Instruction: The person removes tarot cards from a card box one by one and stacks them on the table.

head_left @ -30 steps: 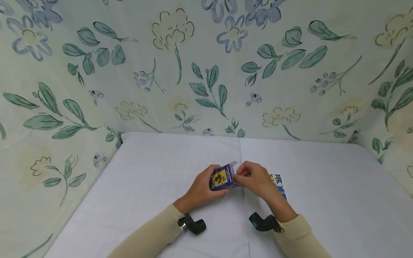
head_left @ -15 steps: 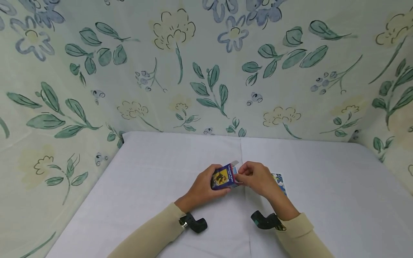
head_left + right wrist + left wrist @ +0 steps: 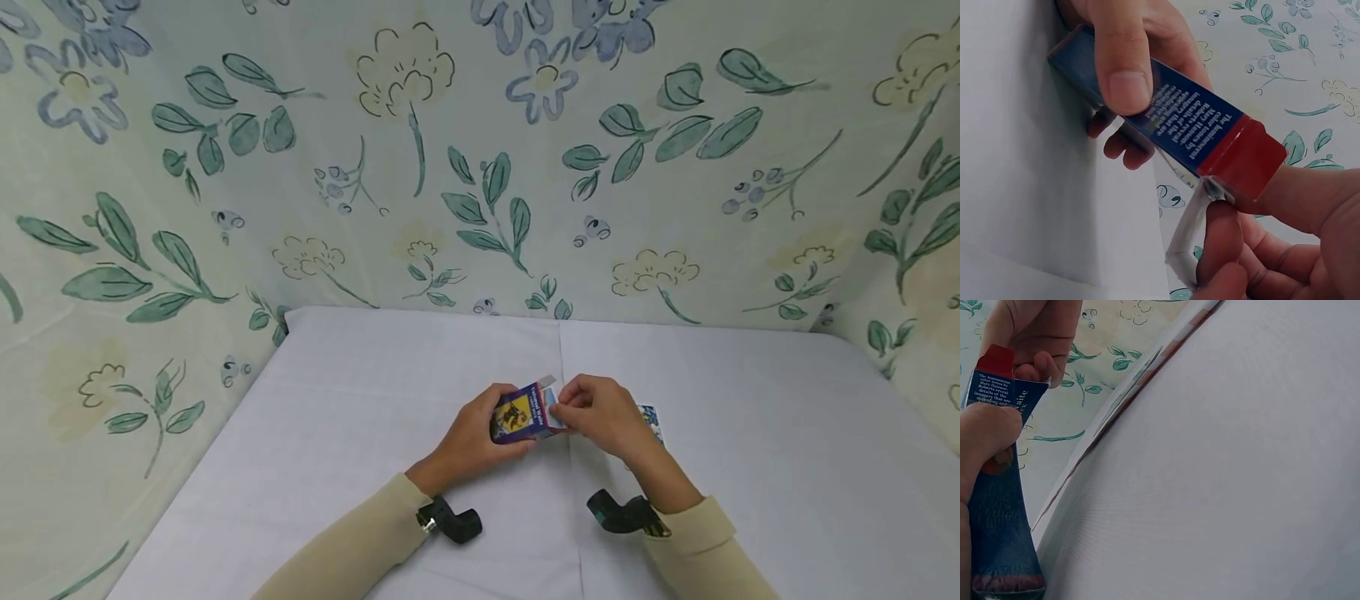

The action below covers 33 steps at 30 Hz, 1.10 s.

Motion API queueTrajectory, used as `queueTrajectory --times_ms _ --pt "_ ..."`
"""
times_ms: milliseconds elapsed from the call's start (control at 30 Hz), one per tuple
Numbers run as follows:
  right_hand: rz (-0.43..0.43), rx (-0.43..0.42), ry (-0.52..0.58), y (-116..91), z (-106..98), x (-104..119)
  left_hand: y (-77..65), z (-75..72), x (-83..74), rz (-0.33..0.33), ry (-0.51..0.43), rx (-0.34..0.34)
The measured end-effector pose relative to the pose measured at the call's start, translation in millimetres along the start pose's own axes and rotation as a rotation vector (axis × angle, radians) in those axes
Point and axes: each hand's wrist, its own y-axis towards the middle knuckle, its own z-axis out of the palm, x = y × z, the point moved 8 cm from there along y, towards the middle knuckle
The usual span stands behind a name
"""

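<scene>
A small dark-blue card box (image 3: 513,417) with a yellow picture panel and the title "Universal Waite" is tilted above the white table. Wrapped around its closed end is my left hand (image 3: 467,435), its thumb (image 3: 1129,90) lying along a printed narrow side in the right wrist view. A red end flap (image 3: 1247,159) and a pale flap (image 3: 1188,231) stand out from the opened end. My right hand (image 3: 606,421) pinches at that end, where a pale-blue edge of the card deck (image 3: 551,398) shows; its fingertips are partly hidden by the red flap.
A blue, white and yellow patterned flat piece (image 3: 651,421) lies on the white-covered table (image 3: 750,450), partly behind my right forearm. Black wrist cameras (image 3: 453,522) sit at both cuffs. Flower-patterned cloth (image 3: 480,167) hangs behind and beside the table.
My right hand has shifted slightly right, away from the box, and a little more of the pale-blue edge shows at the opening. My left hand keeps its hold on the box.
</scene>
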Motion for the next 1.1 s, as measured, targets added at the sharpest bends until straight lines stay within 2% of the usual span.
queueTrajectory --times_ms 233,567,1100 --pt "0.008 -0.007 0.001 -1.0 -7.1 -1.2 1.0 2.7 0.6 -0.013 0.008 0.006" --pt "0.007 -0.007 0.002 0.6 -15.1 -1.8 0.8 0.0 -0.4 0.013 0.018 -0.008" --pt "0.013 -0.013 0.013 -1.9 -29.8 -6.3 0.1 0.7 0.9 0.008 0.031 -0.005"
